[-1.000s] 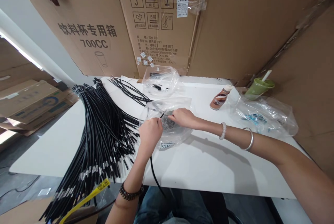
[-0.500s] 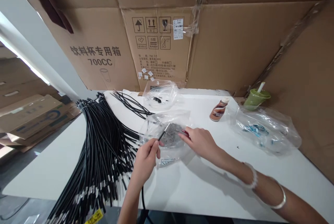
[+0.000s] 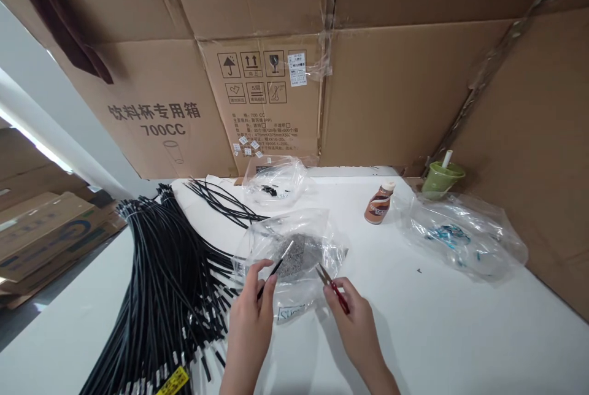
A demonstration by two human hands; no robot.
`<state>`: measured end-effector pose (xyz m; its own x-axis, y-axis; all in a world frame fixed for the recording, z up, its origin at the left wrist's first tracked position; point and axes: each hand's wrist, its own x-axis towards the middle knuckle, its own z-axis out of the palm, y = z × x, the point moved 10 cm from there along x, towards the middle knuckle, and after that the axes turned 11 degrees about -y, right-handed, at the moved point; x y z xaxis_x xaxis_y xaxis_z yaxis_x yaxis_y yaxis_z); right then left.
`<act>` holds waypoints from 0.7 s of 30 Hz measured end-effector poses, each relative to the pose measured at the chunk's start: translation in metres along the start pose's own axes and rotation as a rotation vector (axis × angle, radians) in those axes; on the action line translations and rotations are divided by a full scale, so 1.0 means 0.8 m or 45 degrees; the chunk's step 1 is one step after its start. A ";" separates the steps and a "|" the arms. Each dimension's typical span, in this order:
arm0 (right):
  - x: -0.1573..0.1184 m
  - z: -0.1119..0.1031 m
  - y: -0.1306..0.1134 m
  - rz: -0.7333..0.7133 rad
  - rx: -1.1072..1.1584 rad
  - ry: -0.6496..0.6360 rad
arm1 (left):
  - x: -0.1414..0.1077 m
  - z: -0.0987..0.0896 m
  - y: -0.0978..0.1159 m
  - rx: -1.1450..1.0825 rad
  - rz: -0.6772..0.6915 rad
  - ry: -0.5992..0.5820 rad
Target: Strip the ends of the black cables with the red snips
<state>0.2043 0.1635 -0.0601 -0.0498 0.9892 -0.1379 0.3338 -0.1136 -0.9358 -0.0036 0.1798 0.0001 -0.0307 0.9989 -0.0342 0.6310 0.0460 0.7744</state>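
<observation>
White table (image 3: 391, 315); cardboard wall (image 3: 391, 94) behind the clear bag (image 3: 289, 313) of grey bits; cable bundle (image 3: 151, 297) left of bag, brown bottle (image 3: 377, 206) beyond it, rightward. Left hand (image 3: 251, 318): grip pinched on a single black cable (image 3: 277, 267), pale end over bag. Right hand (image 3: 354, 321): grip closed round a red-handled pointed tool (image 3: 339, 298) at bag's near-right edge, its blades plainer than half a second earlier.

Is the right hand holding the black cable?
No, the right hand holds a red-handled tool, while the black cable is in the left hand.
</observation>
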 end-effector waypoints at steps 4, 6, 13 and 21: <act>-0.010 0.023 -0.024 -0.195 0.041 -0.098 | -0.013 -0.020 0.006 -0.011 0.060 0.118; -0.009 0.025 -0.058 -0.360 -0.067 -0.108 | -0.019 -0.027 0.013 -0.011 0.094 0.161; 0.013 0.027 -0.114 -0.558 -0.311 -0.070 | -0.021 -0.018 0.015 -0.086 0.070 0.122; 0.059 0.031 -0.078 -0.285 -0.199 -0.205 | 0.014 0.005 0.001 0.014 -0.040 0.091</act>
<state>0.1578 0.2154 -0.0160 -0.2823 0.9593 0.0045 0.4379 0.1330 -0.8892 -0.0003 0.1911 -0.0026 -0.1055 0.9943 -0.0131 0.6372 0.0777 0.7668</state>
